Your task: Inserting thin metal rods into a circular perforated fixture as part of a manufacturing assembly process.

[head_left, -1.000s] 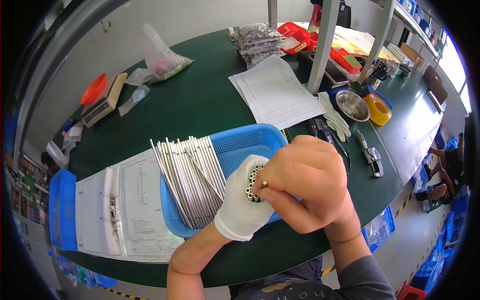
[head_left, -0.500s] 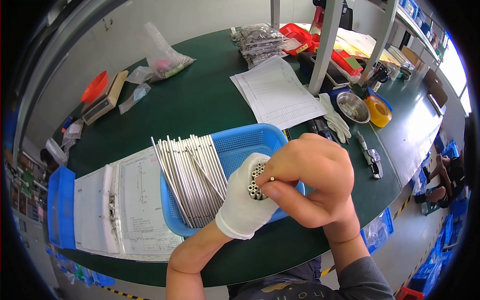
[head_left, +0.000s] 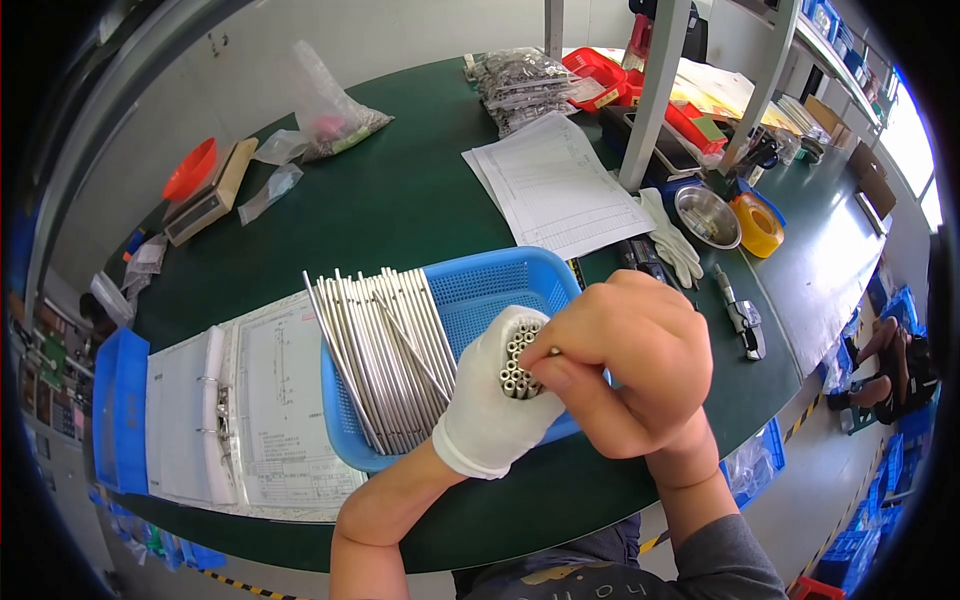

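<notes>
A bundle of thin metal tubes (head_left: 516, 380) stands on end in my left hand (head_left: 480, 415), which wears a white glove and is closed round it. The open tube ends point up at me. Just to the right, my bare right hand (head_left: 640, 365) pinches a thin metal pin (head_left: 554, 351) between thumb and forefinger, over the edge of the bundle. Only the pin's small tip shows. Below my hands sits a blue perforated basket (head_left: 500, 256). Many long metal tubes (head_left: 385, 355) lie side by side in its left part, one slanting across the others.
Left of the basket lies an open ring binder (head_left: 285, 410) beside a blue bin (head_left: 122, 415). Paper sheets (head_left: 560, 190), a white glove (head_left: 672, 240), a micrometer (head_left: 740, 315) and a metal bowl (head_left: 707, 215) are farther back. A scale (head_left: 210, 195) stands far left; a shelf post (head_left: 655, 95) rises behind.
My right hand has shifted slightly right, and the pin's tip with it. More tube ends show in the bundle. My left hand has barely moved.
</notes>
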`<state>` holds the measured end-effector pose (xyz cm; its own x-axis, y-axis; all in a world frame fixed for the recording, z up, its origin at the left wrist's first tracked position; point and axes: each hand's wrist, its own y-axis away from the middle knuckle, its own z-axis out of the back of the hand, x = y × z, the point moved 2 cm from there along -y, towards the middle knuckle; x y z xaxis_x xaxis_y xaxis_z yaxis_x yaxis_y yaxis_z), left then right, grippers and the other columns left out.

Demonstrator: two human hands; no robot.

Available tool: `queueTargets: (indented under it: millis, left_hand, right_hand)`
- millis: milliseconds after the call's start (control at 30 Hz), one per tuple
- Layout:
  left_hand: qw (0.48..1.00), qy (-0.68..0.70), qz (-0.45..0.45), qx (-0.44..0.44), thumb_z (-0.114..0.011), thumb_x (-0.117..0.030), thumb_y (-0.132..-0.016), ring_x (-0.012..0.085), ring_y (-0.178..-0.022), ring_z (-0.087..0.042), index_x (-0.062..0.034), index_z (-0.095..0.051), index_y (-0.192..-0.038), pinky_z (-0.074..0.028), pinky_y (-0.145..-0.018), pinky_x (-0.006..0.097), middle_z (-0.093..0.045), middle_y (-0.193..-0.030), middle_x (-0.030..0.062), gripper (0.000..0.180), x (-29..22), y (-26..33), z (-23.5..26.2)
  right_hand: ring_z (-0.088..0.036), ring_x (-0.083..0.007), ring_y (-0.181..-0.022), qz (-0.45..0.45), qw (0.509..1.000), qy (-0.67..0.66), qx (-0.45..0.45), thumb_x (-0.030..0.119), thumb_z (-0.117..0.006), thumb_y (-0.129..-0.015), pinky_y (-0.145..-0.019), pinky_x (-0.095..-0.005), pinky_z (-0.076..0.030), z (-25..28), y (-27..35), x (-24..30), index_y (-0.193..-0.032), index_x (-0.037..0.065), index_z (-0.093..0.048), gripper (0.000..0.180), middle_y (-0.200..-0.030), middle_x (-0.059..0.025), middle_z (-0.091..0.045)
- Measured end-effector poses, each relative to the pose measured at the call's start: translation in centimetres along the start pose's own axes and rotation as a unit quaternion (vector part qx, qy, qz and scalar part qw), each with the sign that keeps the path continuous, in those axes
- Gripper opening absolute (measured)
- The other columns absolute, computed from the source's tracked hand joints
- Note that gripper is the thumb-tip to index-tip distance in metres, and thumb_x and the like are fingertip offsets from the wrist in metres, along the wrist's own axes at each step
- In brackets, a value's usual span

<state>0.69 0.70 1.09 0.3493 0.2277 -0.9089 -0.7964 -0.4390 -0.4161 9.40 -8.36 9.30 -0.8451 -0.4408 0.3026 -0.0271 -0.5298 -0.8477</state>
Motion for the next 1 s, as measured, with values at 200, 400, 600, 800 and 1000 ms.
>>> queueTargets:
  millis: [200,400,600,800,1000]
  left_hand:
    - [1.000,0.007,0.020,0.014,-0.075,-0.008,-0.074,0.0131,-0.072,-0.056,-0.0027,-0.054,-0.096,-0.047,-0.067,0.027,-0.061,-0.082,0.0065,0.030,-0.05,0.05,0.00]
    - [1.000,0.024,-0.016,0.004,-0.074,-0.008,-0.076,0.0135,-0.073,-0.056,-0.0025,-0.055,-0.095,-0.047,-0.067,0.028,-0.061,-0.082,0.0075,0.028,0.12,-0.09,-0.10]
    - [1.000,-0.013,-0.022,-0.006,-0.073,-0.011,-0.075,0.0191,-0.072,-0.059,-0.0031,-0.054,-0.095,-0.047,-0.067,0.029,-0.061,-0.083,0.0096,0.029,0.14,0.03,-0.09]
    - [1.000,-0.003,-0.023,0.009,-0.073,-0.011,-0.075,0.0199,-0.072,-0.060,-0.0034,-0.054,-0.095,-0.047,-0.067,0.029,-0.062,-0.083,0.0098,0.029,0.14,-0.14,-0.13]
    - [0.999,0.051,0.015,0.012,-0.074,-0.011,-0.076,0.0155,-0.075,-0.058,-0.0039,-0.054,-0.095,-0.047,-0.068,0.029,-0.061,-0.085,0.0081,0.028,0.28,0.00,-0.23]
  right_hand:
    - [-0.053,-0.0183,-0.050,0.006,1.000,-0.023,0.002,0.003,-0.068,-0.068,-0.047,-0.0283,-0.037,-0.17,0.07,-0.04,-0.079,0.006,-0.061,0.013,-0.068,-0.0023,-0.061]
    - [-0.054,-0.0187,-0.051,0.003,1.000,-0.026,0.010,0.003,-0.068,-0.067,-0.047,-0.0289,-0.037,-0.40,0.05,-0.23,-0.078,0.006,-0.061,0.013,-0.068,-0.0029,-0.061]
    - [-0.053,-0.0193,-0.051,0.002,0.999,-0.024,0.024,0.003,-0.067,-0.068,-0.047,-0.0293,-0.037,-0.30,-0.24,0.28,-0.078,0.006,-0.061,0.013,-0.067,-0.0030,-0.060]
    - [-0.053,-0.0192,-0.051,0.006,0.999,-0.039,0.023,0.004,-0.067,-0.069,-0.047,-0.0290,-0.037,-0.34,-0.24,-0.19,-0.079,0.006,-0.062,0.012,-0.067,-0.0030,-0.060]
    - [-0.053,-0.0189,-0.051,0.002,0.999,-0.034,0.009,0.003,-0.068,-0.069,-0.047,-0.0292,-0.037,-0.46,-0.11,-0.04,-0.079,0.005,-0.061,0.013,-0.067,-0.0031,-0.060]
